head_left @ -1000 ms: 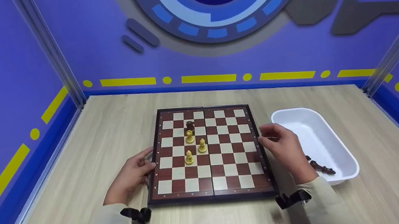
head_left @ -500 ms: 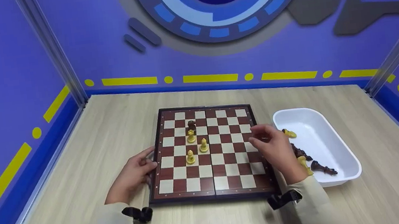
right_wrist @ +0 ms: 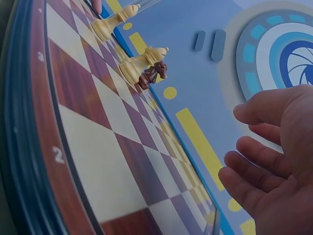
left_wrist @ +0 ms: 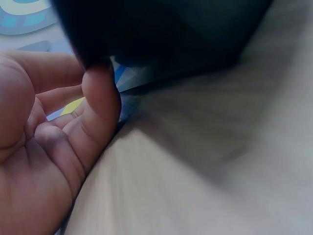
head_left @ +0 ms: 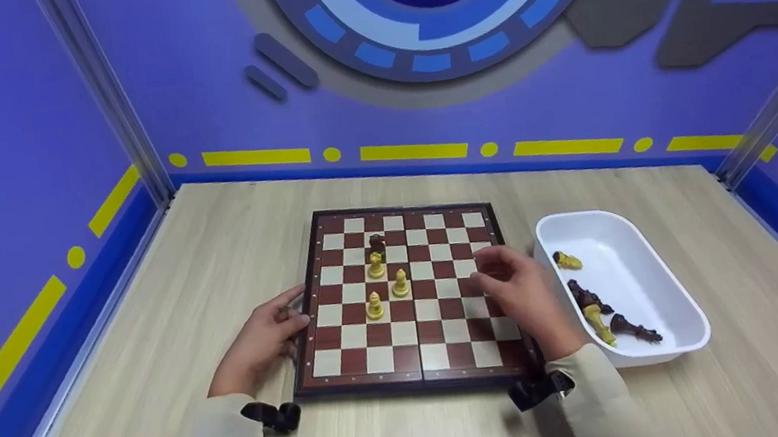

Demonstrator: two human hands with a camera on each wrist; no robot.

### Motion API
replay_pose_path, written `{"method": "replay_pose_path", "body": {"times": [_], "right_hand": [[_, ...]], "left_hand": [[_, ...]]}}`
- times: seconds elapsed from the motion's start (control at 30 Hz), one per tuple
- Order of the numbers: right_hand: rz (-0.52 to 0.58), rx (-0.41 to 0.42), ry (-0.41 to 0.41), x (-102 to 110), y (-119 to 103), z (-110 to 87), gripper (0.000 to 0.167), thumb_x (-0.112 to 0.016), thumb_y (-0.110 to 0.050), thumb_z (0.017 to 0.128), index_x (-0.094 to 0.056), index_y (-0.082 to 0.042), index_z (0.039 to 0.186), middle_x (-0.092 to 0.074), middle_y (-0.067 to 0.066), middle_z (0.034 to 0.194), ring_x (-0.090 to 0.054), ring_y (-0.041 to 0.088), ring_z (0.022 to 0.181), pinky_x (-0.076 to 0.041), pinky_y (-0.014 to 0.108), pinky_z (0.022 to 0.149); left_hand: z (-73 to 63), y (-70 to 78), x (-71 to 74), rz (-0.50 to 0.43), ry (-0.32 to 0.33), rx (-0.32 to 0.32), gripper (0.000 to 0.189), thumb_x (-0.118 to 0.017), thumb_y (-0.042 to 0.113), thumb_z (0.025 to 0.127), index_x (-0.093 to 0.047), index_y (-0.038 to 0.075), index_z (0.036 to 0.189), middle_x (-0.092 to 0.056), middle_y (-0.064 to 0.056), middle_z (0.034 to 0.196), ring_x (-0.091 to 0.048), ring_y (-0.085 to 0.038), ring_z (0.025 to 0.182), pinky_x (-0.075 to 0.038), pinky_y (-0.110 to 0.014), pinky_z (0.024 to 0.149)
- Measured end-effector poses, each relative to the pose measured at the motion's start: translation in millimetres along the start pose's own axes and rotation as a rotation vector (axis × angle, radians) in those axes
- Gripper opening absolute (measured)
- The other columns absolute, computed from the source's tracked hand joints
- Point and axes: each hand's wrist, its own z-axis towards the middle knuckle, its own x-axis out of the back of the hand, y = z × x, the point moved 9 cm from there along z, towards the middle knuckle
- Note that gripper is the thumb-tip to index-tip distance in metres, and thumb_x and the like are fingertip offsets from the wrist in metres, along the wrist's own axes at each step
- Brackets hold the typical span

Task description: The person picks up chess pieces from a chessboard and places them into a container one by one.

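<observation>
A folding chessboard [head_left: 420, 348] with brown and cream squares lies on the table. On its left half stand a cream queen [head_left: 376, 266], two cream bishops, one nearer the middle [head_left: 401, 285] and one nearer the front [head_left: 375, 308], and a dark knight [right_wrist: 152, 74]. My left hand [head_left: 262, 342] holds the board's left edge; in the left wrist view a fingertip [left_wrist: 100, 81] presses against the dark board side. Over the right part of the board hovers my right hand [head_left: 521, 295], fingers loosely bent with nothing between them, as the right wrist view also shows.
To the right of the board is a white plastic tub [head_left: 662, 266]. Cream and dark chess pieces lie in it, among them a dark one [head_left: 634, 329] and a cream one [head_left: 567, 261]. Blue printed panels [head_left: 197, 108] wall in the table [head_left: 168, 290].
My right hand has moved left, from beside the board's right edge to over its right squares, uncovering more pieces in the tub. My left hand and the standing pieces stay put.
</observation>
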Motion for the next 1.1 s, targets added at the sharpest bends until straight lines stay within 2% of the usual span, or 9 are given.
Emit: {"method": "replay_pose_path", "body": {"times": [0.17, 0.33, 0.6, 0.93, 1.1], "right_hand": [[0.023, -0.022, 0.01, -8, 2, 0.8, 0.034, -0.073, -0.012, 0.083, -0.066, -0.005, 0.115, -0.068, 0.015, 0.112, -0.064, 0.022, 0.104, -0.051, 0.035, 0.092], [0.023, -0.037, 0.006, -16, 3, 0.4, 0.032, -0.074, -0.014, 0.083, -0.067, -0.009, 0.114, -0.068, 0.011, 0.112, -0.064, 0.02, 0.103, -0.052, 0.03, 0.088], [0.061, -0.016, -0.014, -28, -5, -0.1, 0.032, -0.076, -0.011, 0.081, -0.068, -0.006, 0.112, -0.069, 0.013, 0.108, -0.064, 0.021, 0.099, -0.052, 0.031, 0.086], [0.052, 0.022, -0.032, -41, -13, 2.7, 0.028, -0.074, -0.008, 0.081, -0.07, -0.008, 0.109, -0.069, 0.012, 0.104, -0.064, 0.02, 0.098, -0.053, 0.034, 0.089], [0.024, 0.05, -0.031, -46, -17, 4.0, 0.026, -0.076, -0.01, 0.081, -0.071, -0.012, 0.106, -0.071, 0.006, 0.101, -0.066, 0.017, 0.096, -0.053, 0.034, 0.088]], "left_hand": [[-0.3, 0.6, 0.2, 0.005, -0.002, -0.007, 0.062, -0.056, 0.002, 0.095, -0.031, 0.006, 0.152, -0.053, -0.001, 0.085, -0.051, -0.007, 0.056, -0.049, -0.022, 0.046], [-0.8, 0.1, 0.0, -0.015, 0.0, 0.0, 0.062, -0.056, 0.001, 0.095, -0.031, 0.006, 0.151, -0.053, -0.001, 0.084, -0.05, -0.007, 0.055, -0.049, -0.021, 0.046], [0.8, 0.0, -3.3, -0.051, -0.045, 0.002, 0.062, -0.053, 0.0, 0.097, -0.026, 0.005, 0.153, -0.054, -0.001, 0.083, -0.059, -0.008, 0.061, -0.053, -0.024, 0.048], [2.3, -2.1, -1.8, -0.042, -0.044, 0.004, 0.063, -0.053, 0.001, 0.096, -0.026, 0.004, 0.153, -0.055, -0.001, 0.084, -0.057, -0.008, 0.056, -0.052, -0.024, 0.047], [1.6, -1.5, -1.3, -0.024, -0.031, 0.006, 0.063, -0.055, 0.001, 0.096, -0.028, 0.006, 0.152, -0.054, -0.001, 0.084, -0.054, -0.007, 0.055, -0.051, -0.022, 0.047]]}}
